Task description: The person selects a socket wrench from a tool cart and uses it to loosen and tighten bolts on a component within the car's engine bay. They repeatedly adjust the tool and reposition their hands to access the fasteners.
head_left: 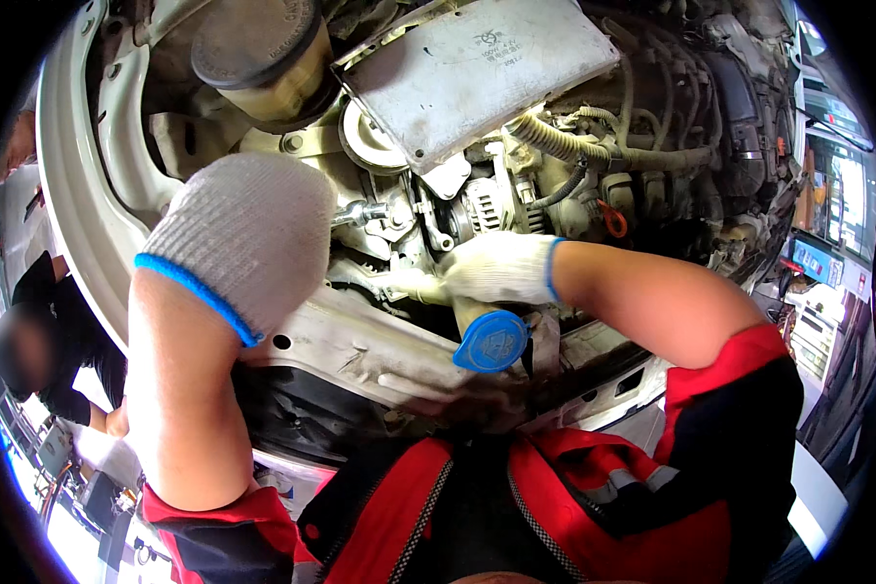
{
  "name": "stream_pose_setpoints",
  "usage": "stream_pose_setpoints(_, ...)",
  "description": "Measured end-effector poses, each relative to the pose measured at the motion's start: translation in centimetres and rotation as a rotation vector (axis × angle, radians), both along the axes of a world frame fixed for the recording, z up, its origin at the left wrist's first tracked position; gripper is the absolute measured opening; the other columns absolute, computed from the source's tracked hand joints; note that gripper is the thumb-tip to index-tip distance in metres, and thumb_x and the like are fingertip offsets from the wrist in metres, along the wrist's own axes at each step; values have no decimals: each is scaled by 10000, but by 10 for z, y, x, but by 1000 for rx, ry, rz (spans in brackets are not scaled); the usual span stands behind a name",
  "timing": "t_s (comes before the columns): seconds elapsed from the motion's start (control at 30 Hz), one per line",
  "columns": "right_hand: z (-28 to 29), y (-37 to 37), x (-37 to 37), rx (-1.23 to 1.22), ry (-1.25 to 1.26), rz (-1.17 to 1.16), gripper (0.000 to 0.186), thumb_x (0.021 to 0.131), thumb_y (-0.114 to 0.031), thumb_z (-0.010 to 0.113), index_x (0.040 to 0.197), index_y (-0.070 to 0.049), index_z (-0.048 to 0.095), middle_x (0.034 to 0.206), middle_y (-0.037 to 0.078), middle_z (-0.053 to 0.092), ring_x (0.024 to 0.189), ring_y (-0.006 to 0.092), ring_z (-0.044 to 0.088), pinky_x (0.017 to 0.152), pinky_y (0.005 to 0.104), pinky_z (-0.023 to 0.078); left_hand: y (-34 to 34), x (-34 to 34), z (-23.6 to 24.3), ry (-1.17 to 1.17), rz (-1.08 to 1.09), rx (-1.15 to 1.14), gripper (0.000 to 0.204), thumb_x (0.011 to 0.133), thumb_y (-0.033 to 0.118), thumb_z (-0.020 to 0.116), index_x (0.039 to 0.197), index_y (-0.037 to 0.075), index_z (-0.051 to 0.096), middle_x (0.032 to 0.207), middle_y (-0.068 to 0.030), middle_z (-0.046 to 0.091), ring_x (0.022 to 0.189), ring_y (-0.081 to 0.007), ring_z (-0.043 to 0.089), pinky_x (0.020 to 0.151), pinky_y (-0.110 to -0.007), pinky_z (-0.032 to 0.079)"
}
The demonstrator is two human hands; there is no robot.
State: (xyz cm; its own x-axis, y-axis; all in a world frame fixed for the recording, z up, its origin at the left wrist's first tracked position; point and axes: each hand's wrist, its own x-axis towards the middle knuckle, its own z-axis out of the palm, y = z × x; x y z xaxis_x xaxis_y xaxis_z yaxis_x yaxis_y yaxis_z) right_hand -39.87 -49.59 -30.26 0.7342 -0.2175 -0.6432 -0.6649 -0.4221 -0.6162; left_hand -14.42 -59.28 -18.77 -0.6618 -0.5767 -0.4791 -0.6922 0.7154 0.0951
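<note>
My left hand (248,224), in a white knit glove with a blue cuff, is closed in a rounded fist. A chrome socket wrench (362,212) sticks out from its right side, its end against a bracket by the engine. The rest of the tool is hidden under the glove. My right hand (501,268), gloved alike, reaches down beside the alternator (482,206) with its fingers curled; what they grip is out of sight. Just below that hand is a blue reservoir cap (492,342). A pale hose-like piece (417,286) lies at its fingertips.
A silver metal box (482,73) covers the upper middle of the engine bay. A round reservoir (263,58) stands at the upper left. Ribbed conduit (560,139) and an orange loop (613,220) lie right. The white car body panel (360,360) runs nearest me. Another person (54,336) is at far left.
</note>
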Motion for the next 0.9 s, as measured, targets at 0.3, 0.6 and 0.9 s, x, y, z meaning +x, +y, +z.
stream_pose_setpoints(0.3,-16,-6,-18,843,-288,-1288,429,1002,-219,503,1371,0,523,1263,169,637,1225,259,583,1055,400,474,1,-13,9,20,-15,58,218,766,188,656,881,21,737,867,-235,710,883,-421,705,833,-510,569)
stream_pose_setpoints(0.6,-61,-15,51,899,-242,-2054,116,871,-226,612,857,-112,630,733,62,595,561,194,523,470,330,409,4,-4,2,156,31,-14,234,769,182,656,907,18,751,888,-244,714,891,-415,710,833,-503,575)
stream_pose_setpoints(0.9,-49,-10,49,815,-287,-1950,150,878,-240,593,808,-113,630,718,50,585,535,168,477,464,307,378,-6,-20,20,-153,13,153,237,777,172,684,940,8,739,907,-239,716,916,-410,709,867,-496,567)
